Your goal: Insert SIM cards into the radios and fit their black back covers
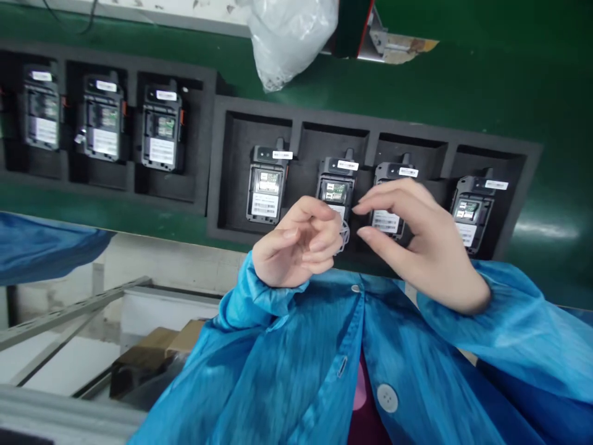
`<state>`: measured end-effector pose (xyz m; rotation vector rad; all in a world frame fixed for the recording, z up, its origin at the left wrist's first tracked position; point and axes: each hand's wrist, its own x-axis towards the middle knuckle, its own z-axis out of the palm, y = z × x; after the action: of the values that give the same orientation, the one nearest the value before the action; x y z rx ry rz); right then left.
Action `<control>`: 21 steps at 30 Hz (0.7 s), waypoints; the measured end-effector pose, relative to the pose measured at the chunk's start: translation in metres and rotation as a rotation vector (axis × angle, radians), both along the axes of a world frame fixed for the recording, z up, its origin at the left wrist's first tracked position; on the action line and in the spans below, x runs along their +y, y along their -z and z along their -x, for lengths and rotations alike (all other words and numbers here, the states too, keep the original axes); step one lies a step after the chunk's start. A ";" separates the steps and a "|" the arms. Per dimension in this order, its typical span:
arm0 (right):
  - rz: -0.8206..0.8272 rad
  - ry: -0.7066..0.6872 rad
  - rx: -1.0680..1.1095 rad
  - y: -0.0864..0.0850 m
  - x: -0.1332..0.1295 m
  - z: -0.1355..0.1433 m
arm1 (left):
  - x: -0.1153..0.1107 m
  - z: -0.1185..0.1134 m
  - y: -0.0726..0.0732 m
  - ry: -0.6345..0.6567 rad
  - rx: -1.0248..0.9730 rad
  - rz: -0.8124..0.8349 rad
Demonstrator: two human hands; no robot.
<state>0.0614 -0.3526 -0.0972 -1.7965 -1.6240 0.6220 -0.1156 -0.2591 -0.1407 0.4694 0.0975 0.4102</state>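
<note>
My left hand is curled, palm up, in front of the foam tray. A small whitish see-through looped piece shows beside its curled fingers and seems held there; its kind is unclear. To the right, my right hand has thumb and fingers apart, with nothing seen between them. Below the left hand's reach lies a handheld device, its back open, its lower part partly covered. Another such device is partly hidden behind the right hand. Two more devices stand at the tray's ends, left and right.
The black foam tray has several compartments and lies on a green bench. Left of it, a second foam tray holds more open-backed devices. A clear plastic bag sits behind. Cardboard boxes are below, left.
</note>
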 end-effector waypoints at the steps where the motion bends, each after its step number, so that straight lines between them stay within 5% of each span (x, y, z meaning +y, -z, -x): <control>1: 0.019 -0.025 0.068 -0.001 0.004 0.006 | 0.000 0.001 0.000 -0.003 0.004 -0.004; 9: -0.032 -0.078 0.012 0.004 0.014 0.021 | 0.000 0.008 -0.001 -0.073 0.067 -0.046; 16: -0.170 -0.109 -0.023 -0.009 0.009 0.014 | -0.005 0.004 0.005 -0.165 0.215 -0.080; 21: -0.157 -0.194 0.053 -0.020 0.007 0.009 | -0.006 -0.002 0.007 -0.165 0.257 0.055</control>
<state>0.0524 -0.3457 -0.0772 -1.5107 -1.7730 0.6039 -0.1133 -0.2650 -0.1479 0.4597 0.3970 0.5058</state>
